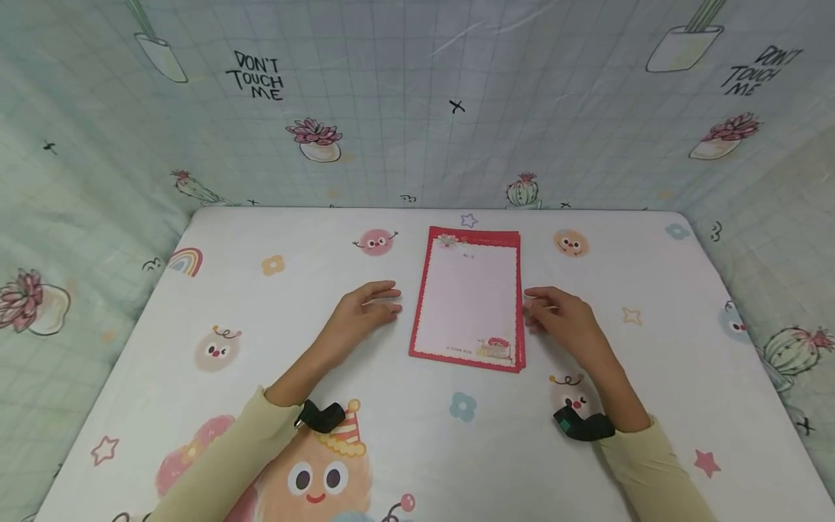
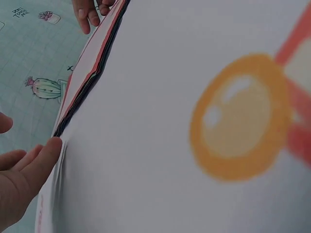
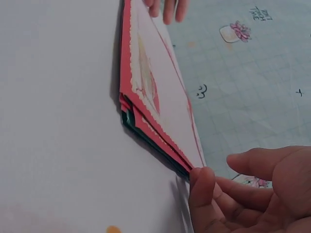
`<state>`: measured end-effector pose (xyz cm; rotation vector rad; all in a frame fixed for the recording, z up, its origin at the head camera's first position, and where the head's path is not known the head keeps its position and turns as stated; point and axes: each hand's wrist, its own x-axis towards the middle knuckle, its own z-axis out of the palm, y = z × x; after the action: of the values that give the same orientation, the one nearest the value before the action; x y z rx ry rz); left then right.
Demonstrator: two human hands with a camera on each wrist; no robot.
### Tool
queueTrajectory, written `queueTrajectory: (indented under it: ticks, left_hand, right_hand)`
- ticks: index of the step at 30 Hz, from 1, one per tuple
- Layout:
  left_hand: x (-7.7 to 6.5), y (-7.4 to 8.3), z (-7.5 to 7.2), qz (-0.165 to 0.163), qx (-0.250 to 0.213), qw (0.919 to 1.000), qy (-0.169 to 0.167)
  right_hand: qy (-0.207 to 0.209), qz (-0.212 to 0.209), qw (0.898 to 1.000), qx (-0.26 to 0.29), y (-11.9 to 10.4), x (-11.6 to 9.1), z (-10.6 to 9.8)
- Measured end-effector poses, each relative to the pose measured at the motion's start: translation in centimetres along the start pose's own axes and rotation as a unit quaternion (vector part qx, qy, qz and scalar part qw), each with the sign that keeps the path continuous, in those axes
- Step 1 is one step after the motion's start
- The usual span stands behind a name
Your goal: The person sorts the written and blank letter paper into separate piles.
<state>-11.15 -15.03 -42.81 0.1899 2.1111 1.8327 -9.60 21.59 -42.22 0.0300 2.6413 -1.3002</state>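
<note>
A small stack of red-bordered paper sheets (image 1: 467,301) lies on the table, its top sheet pale with small decorations at two corners. From the side, in the right wrist view, the stack (image 3: 160,92) shows red layers over a dark green one. My left hand (image 1: 365,312) is left of the stack with a gap between, fingers loosely extended and holding nothing. At the stack's right edge is my right hand (image 1: 564,319), fingers slightly bent. Its fingertips (image 3: 201,179) are right at the edge; whether they touch it I cannot tell.
The white tabletop (image 1: 313,261) carries printed faces, flowers and stars. Behind it and at both sides hangs a pale green curtain (image 1: 391,94) with cactus prints. Each wrist wears a black device, one on the left (image 1: 322,417) and one on the right (image 1: 583,425).
</note>
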Motion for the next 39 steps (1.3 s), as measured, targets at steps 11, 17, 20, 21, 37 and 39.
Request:
queueTrajectory:
  ticks: [11, 17, 20, 21, 37, 39]
  left_hand:
    - [1.6, -0.2, 0.7, -0.014, 0.032, 0.9987, -0.037]
    - [2.7, 0.1, 1.1, -0.028, 0.063, 0.9965, -0.047]
    - [3.1, 0.2, 1.3, -0.034, 0.068, 0.996, -0.048]
    - [3.2, 0.1, 1.3, -0.036, 0.068, 0.9959, -0.047]
    - [3.3, 0.2, 2.9, 0.007, 0.074, 0.9972, -0.011]
    - [3.5, 0.3, 3.0, 0.005, 0.068, 0.9976, -0.01]
  right_hand:
    - [-0.022, 0.038, 0.999, 0.011, -0.7, 0.2, 0.1]
    - [-0.019, 0.047, 0.999, 0.021, -0.8, 0.3, 0.2]
    - [-0.018, 0.048, 0.998, 0.025, -0.9, 0.4, 0.3]
    - [-0.018, 0.049, 0.998, 0.025, -0.9, 0.5, 0.4]
    - [0.025, 0.032, 0.999, 0.002, -1.3, 0.5, 0.9]
    - [0.025, 0.032, 0.999, 0.011, -1.4, 0.4, 0.9]
